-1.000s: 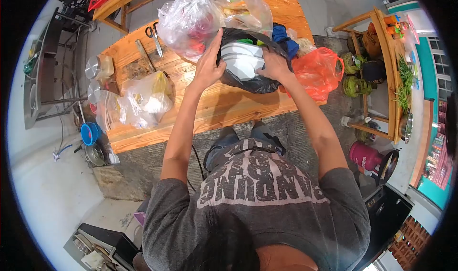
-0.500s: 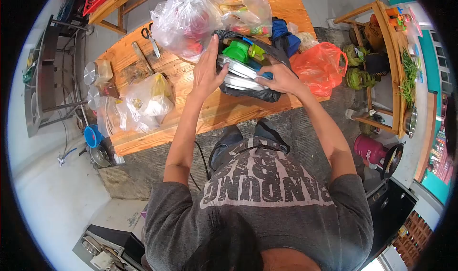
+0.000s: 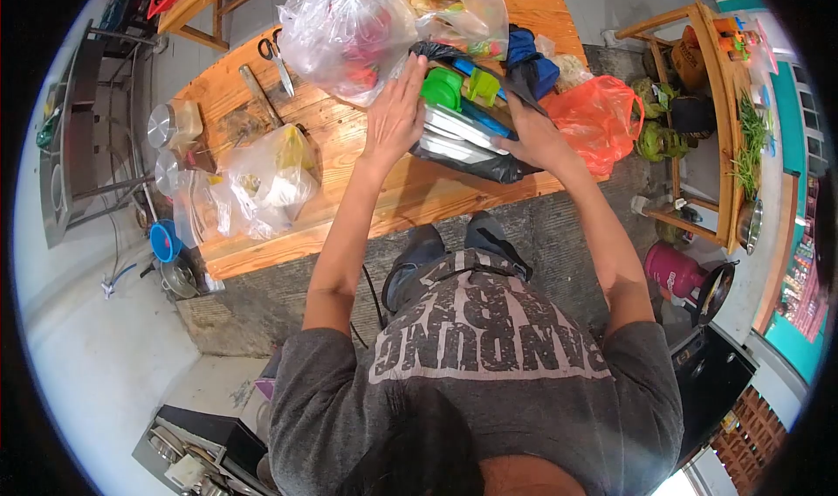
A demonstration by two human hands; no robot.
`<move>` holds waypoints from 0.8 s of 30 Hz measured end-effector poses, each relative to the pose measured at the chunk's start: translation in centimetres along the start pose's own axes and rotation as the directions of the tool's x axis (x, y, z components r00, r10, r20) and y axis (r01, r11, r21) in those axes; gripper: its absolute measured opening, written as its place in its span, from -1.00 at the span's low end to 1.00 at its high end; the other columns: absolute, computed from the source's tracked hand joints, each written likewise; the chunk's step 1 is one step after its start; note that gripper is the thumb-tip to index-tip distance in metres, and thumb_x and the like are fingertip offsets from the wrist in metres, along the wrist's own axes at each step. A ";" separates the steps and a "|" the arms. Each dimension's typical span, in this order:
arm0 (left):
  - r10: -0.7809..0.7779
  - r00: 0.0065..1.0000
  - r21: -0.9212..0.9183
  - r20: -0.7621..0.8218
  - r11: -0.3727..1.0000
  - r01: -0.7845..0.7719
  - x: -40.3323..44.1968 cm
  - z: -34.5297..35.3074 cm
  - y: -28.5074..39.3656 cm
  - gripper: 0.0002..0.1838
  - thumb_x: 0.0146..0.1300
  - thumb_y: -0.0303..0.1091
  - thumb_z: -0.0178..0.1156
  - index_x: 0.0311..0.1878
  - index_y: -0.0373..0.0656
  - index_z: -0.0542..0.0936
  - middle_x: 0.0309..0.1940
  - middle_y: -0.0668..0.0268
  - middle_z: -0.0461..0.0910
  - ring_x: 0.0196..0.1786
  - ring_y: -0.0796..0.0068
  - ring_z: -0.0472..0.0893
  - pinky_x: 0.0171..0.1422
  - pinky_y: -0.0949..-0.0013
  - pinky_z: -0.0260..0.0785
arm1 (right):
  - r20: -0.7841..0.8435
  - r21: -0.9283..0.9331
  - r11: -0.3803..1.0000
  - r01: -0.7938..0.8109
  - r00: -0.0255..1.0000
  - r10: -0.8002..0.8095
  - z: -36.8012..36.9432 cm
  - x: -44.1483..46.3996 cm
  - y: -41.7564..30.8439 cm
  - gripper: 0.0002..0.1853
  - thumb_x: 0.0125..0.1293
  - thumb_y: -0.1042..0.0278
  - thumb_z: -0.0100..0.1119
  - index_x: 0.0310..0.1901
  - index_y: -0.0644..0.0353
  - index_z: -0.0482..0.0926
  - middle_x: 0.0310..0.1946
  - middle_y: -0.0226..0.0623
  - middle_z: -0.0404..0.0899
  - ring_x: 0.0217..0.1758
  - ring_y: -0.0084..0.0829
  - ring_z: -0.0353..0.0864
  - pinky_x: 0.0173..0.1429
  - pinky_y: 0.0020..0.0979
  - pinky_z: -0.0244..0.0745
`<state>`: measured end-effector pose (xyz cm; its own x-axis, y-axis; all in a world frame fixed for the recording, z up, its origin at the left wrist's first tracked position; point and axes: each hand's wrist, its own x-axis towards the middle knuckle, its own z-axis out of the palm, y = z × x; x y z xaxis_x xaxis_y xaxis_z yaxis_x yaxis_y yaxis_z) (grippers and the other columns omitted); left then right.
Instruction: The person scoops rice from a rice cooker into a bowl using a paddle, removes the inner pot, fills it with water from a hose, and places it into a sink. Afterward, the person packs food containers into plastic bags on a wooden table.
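Observation:
A black plastic bag (image 3: 480,166) lies with its mouth open on the wooden table (image 3: 375,198). Inside it show a bright green plastic item (image 3: 443,88), a lighter green piece (image 3: 483,87), something blue and flat white packs (image 3: 454,136) whose kind I cannot make out. My left hand (image 3: 395,119) rests along the bag's left side, fingers stretched out together. On the right side, my right hand (image 3: 539,136) holds the bag's edge, its thumb by the white packs and its fingertips partly hidden by black plastic.
Clear bags of goods (image 3: 345,38) stand behind the black bag. To the right lie a blue bundle (image 3: 531,64) and a red plastic bag (image 3: 594,121). Scissors (image 3: 278,64), jars (image 3: 175,123) and another clear bag (image 3: 275,182) are at left.
The black bag and both hands have shifted slightly right. My right hand has moved from the white packs' edge to the bag's right side, its fingers now pointing more upward.

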<state>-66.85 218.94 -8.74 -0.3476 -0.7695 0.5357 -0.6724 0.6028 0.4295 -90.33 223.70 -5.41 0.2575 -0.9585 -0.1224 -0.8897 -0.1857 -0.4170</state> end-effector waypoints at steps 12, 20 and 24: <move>-0.246 0.966 -0.478 -0.083 0.860 0.177 2.4 -4.6 1.0 -0.51 0.03 -0.63 0.02 0.09 -0.08 0.43 -0.21 0.14 0.57 -0.11 0.27 0.58 -0.08 0.34 0.42 | 0.075 -0.200 0.803 0.562 0.826 -0.559 -9.3 -4.9 -4.5 -0.65 -0.14 0.56 0.25 -0.24 0.18 0.43 -0.44 -0.24 0.37 -0.27 -0.16 0.44 0.10 -0.21 0.28; -0.342 0.931 -0.474 -0.126 0.845 0.246 2.9 -2.1 9.6 -0.82 0.16 -0.40 0.15 -0.20 -0.21 0.42 -0.49 0.21 0.54 -0.47 0.34 0.54 -0.43 0.38 0.33 | -0.207 0.139 0.893 0.428 0.895 -0.396 -6.1 2.0 -2.6 -0.62 0.04 0.55 0.06 -0.03 0.22 0.45 -0.17 -0.22 0.46 -0.27 -0.17 0.47 -0.15 -0.33 0.44; -0.322 0.943 -0.483 -0.081 0.841 0.245 2.5 -1.7 10.9 -0.70 0.10 -0.42 0.17 -0.12 -0.24 0.35 -0.43 0.16 0.50 -0.37 0.24 0.54 -0.31 0.34 0.35 | -0.090 0.458 0.801 0.386 0.916 -0.391 -5.4 2.9 -2.0 -0.66 0.05 0.59 0.06 -0.07 0.25 0.45 -0.20 -0.19 0.48 -0.24 -0.28 0.52 -0.20 -0.45 0.40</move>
<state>-73.99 223.98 -1.50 -0.0584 -0.9026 0.4264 -0.3353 0.4201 0.8433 -89.82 220.11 -0.03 0.5497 -0.8249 0.1315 -0.4406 -0.4201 -0.7934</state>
